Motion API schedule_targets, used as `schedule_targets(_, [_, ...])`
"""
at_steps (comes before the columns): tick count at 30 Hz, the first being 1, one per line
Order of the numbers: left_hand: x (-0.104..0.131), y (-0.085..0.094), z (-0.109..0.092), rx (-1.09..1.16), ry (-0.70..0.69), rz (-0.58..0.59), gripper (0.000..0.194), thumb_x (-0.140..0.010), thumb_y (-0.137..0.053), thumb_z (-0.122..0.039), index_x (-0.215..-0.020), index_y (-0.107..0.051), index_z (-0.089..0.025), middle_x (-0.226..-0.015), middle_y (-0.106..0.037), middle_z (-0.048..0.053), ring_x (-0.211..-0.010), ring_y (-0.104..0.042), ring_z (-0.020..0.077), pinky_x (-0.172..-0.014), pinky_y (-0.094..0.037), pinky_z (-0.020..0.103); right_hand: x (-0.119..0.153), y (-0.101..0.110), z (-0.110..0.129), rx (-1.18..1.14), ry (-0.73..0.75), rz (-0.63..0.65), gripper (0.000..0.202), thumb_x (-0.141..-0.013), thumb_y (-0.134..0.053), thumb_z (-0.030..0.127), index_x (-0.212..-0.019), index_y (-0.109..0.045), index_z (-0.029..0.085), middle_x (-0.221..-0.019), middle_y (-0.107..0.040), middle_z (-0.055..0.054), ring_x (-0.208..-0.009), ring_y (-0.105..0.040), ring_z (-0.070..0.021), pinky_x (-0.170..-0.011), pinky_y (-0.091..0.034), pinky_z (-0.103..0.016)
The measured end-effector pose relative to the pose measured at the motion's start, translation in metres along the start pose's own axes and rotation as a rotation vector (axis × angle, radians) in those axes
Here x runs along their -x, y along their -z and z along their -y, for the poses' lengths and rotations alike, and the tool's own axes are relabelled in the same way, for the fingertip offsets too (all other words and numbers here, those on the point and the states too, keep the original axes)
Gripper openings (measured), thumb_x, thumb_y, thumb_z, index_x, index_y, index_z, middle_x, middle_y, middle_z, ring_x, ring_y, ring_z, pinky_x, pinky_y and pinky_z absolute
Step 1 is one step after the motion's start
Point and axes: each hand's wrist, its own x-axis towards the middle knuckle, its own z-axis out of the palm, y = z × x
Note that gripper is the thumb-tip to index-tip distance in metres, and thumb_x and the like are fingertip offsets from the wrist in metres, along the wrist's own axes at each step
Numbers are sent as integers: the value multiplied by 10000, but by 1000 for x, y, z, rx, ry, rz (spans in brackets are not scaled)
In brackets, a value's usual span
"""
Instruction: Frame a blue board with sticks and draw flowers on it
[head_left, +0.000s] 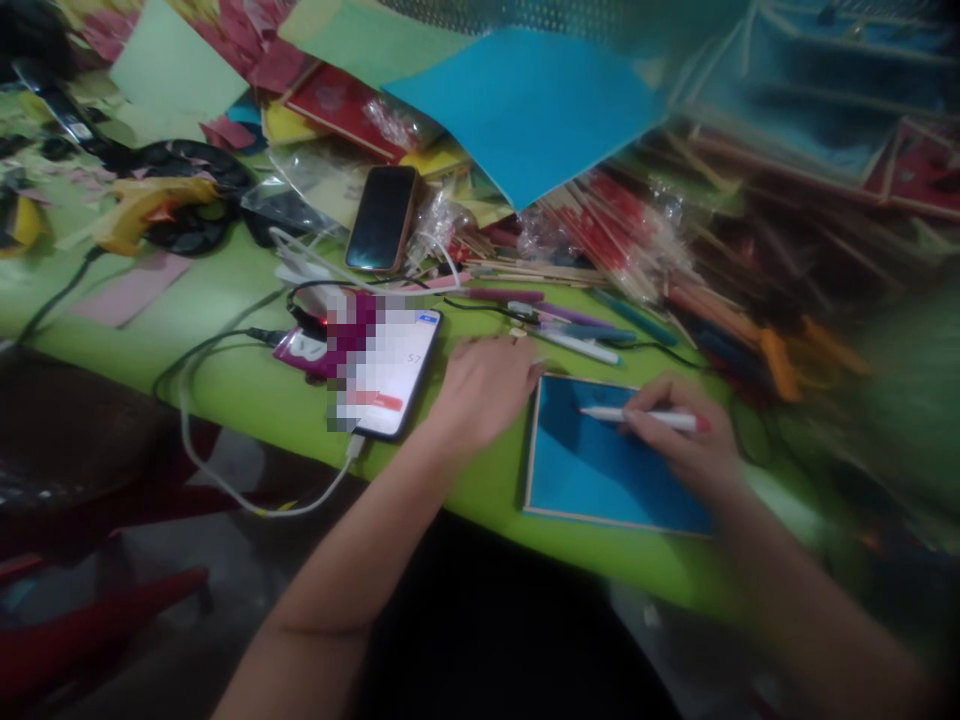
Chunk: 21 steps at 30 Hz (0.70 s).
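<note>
My right hand [679,425] grips a white felt-tip marker [667,419] with a pink-red end. The marker's tip is over the upper left part of a blue square panel [600,470] with thin wooden edging, which lies flat on the table. Whether the tip touches the surface I cannot tell. Palm down on the green table, my left hand [487,390] lies just left of the panel, its fingers stretched out and nothing visible in them. Several pens [577,345] lie just beyond its fingertips.
A lit phone [409,370] on a white cable lies beside a purple power strip [296,350]. A dark phone [382,220] sits farther back. At left is a yellow glue gun [142,210]. Blue paper [532,110], wooden sticks [592,225] and plastic wrap cover the back.
</note>
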Motion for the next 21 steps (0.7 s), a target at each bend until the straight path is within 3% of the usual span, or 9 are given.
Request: schedule_targets(21, [0, 3, 0, 19, 12, 27, 338, -1092, -399, -305, -984, -691, -173, -978, -770, 118, -863, -730, 266, -943, -535, 481, -3, 0, -1, 2, 29, -106, 161, -806, -760, 352, -757, -643, 253, -668, -710, 11, -595, -632, -182, -544, -479, -303])
